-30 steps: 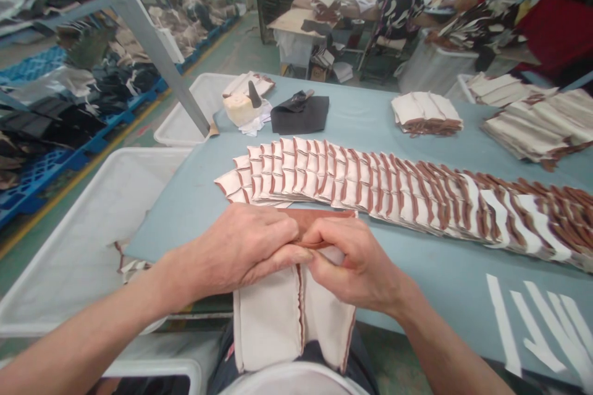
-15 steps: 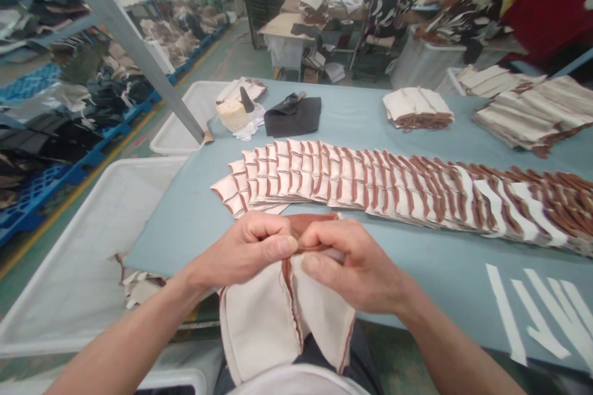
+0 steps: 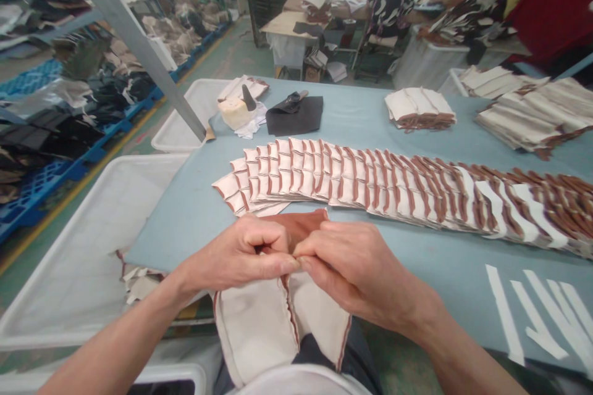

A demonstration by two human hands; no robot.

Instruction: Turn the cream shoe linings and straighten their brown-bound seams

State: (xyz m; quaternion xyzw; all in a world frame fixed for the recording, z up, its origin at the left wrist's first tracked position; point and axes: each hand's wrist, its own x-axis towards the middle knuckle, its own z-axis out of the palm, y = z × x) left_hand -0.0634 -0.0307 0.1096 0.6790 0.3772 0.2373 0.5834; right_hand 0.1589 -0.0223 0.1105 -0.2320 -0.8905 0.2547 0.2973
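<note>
Both my hands pinch one sewn fabric piece, cream on the side facing me, with a brown seam edge down its middle and brown material at its far end. My left hand is closed on it, thumb pressed against the fingers near the seam. Right beside it, my right hand grips the same seam, the fingertips of both hands almost touching. The two cream panels hang below toward my lap. Just beyond my hands, a long overlapping row of similar cream and brown pieces lies on the blue-grey table.
White strips lie at the table's right front. A black cloth, a yellowish block and a stacked cream bundle sit at the back. White bins and a grey post stand left. A person sits beyond.
My fingers have shifted along the seam, and my right hand has turned further over the fabric. More of the brown far end shows, slightly further left.
</note>
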